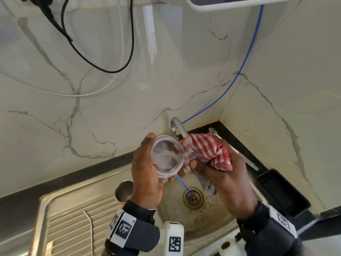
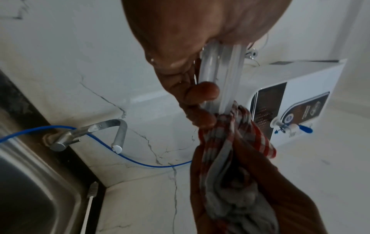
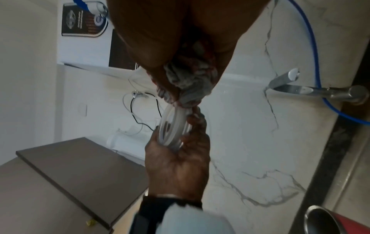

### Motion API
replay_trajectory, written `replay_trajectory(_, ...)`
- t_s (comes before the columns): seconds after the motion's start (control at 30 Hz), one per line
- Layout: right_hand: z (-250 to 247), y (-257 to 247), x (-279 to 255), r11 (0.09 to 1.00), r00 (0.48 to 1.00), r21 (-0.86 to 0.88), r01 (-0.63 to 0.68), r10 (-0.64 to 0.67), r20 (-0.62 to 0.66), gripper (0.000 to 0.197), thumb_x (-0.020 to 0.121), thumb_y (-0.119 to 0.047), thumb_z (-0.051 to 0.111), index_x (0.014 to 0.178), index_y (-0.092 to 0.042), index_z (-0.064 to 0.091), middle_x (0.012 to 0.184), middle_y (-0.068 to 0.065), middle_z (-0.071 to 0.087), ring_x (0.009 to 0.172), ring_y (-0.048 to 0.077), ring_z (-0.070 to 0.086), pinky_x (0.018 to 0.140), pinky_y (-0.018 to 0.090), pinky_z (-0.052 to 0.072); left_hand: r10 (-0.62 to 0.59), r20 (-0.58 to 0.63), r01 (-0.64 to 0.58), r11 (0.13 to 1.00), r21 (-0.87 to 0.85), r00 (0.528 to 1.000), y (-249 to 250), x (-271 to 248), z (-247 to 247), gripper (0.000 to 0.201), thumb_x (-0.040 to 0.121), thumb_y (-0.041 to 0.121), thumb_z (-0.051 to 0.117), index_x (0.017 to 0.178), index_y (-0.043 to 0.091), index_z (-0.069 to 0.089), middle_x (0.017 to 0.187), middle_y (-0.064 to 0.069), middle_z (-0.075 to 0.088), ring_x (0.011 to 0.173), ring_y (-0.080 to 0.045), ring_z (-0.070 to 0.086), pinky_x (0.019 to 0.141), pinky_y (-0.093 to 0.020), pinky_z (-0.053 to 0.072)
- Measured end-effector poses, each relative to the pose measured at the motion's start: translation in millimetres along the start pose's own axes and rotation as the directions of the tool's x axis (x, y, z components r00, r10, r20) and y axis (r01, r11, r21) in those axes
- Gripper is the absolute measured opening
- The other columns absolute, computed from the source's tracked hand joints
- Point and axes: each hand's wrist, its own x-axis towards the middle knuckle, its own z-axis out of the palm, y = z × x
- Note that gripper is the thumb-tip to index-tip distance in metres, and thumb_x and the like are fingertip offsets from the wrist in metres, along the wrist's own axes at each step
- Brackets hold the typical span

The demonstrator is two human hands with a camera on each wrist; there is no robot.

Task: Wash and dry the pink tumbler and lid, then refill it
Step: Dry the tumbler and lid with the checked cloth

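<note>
Above the sink, my left hand (image 1: 147,169) grips a clear round lid (image 1: 167,156) by its rim, thumb on top and fingers underneath. The lid (image 2: 220,76) shows edge-on in the left wrist view, and in the right wrist view the lid (image 3: 172,126) sits in my left hand (image 3: 178,166). My right hand (image 1: 225,180) holds a bunched red-and-white checked cloth (image 1: 204,150) against the lid's right edge; the cloth (image 2: 230,152) bunches below the lid. The pink tumbler (image 1: 124,191) stands open-mouthed on the drainboard, partly hidden by my left wrist; its steel rim and pink wall (image 3: 328,221) show at bottom right.
A steel tap (image 1: 178,126) curves over the sink basin (image 1: 206,218) with its drain (image 1: 193,197). A blue hose (image 1: 245,56) runs from the wall into the drain. A black tray (image 1: 282,193) sits on the right counter. A white water purifier (image 2: 296,101) hangs on the wall.
</note>
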Motion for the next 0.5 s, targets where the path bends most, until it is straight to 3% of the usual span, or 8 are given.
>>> replay_trajectory(0.1,6,1,6,0.999,0.996,-0.002,0.042,-0.042,-0.082,0.033,0.078,-0.013,0.082,0.108,-0.016,0.068,0.103,0.005,0.076,0.096,0.023,0.073,0.082,0.033,0.058,-0.005,0.052,0.003,1.0,0.028,0.999,-2,-4,4,0.062,0.094,0.052,0.053,0.11,-0.005,0.069,0.082,-0.024,0.069,0.044,-0.031,0.063,0.04,-0.028,0.044)
replay_trajectory(0.23,9,-5,18,0.994,0.989,-0.018,0.105,-0.107,-0.099,0.028,0.084,-0.009,0.08,0.108,-0.018,0.068,0.104,0.006,0.073,0.097,0.028,0.072,0.085,0.047,0.058,-0.011,0.165,-0.009,0.993,0.12,0.986,-7,-16,8,0.051,0.098,0.05,0.048,0.085,0.01,0.077,0.076,-0.027,0.071,0.041,-0.034,0.061,0.044,-0.028,0.042)
replay_trajectory(0.33,10,-4,13,0.992,0.99,-0.08,0.096,-0.104,-0.097,0.028,0.087,-0.007,0.082,0.108,-0.017,0.066,0.103,0.002,0.074,0.096,0.022,0.072,0.084,0.039,0.058,-0.001,0.119,-0.013,0.992,0.123,0.993,-4,-11,7,0.054,0.095,0.051,0.052,0.089,0.004,0.076,0.077,-0.031,0.07,0.039,-0.035,0.06,0.043,-0.027,0.04)
replay_trajectory(0.43,11,-3,1,0.994,0.994,-0.099,0.046,-0.055,-0.09,0.034,0.083,-0.008,0.084,0.11,-0.018,0.066,0.103,-0.002,0.075,0.094,0.014,0.073,0.081,0.028,0.057,0.02,0.013,-0.021,0.998,0.066,1.0,1,-4,6,0.065,0.09,0.054,0.057,0.107,-0.008,0.069,0.08,-0.034,0.069,0.038,-0.035,0.06,0.041,-0.027,0.038)
replay_trajectory(0.5,11,-3,1,0.994,0.994,-0.1,0.039,-0.05,-0.101,0.035,0.083,-0.006,0.085,0.111,-0.018,0.066,0.104,0.0,0.076,0.095,0.015,0.073,0.083,0.034,0.059,0.017,0.029,-0.019,0.998,0.058,0.999,2,-3,7,0.064,0.091,0.055,0.055,0.104,-0.005,0.071,0.08,-0.033,0.069,0.04,-0.035,0.06,0.047,-0.031,0.039)
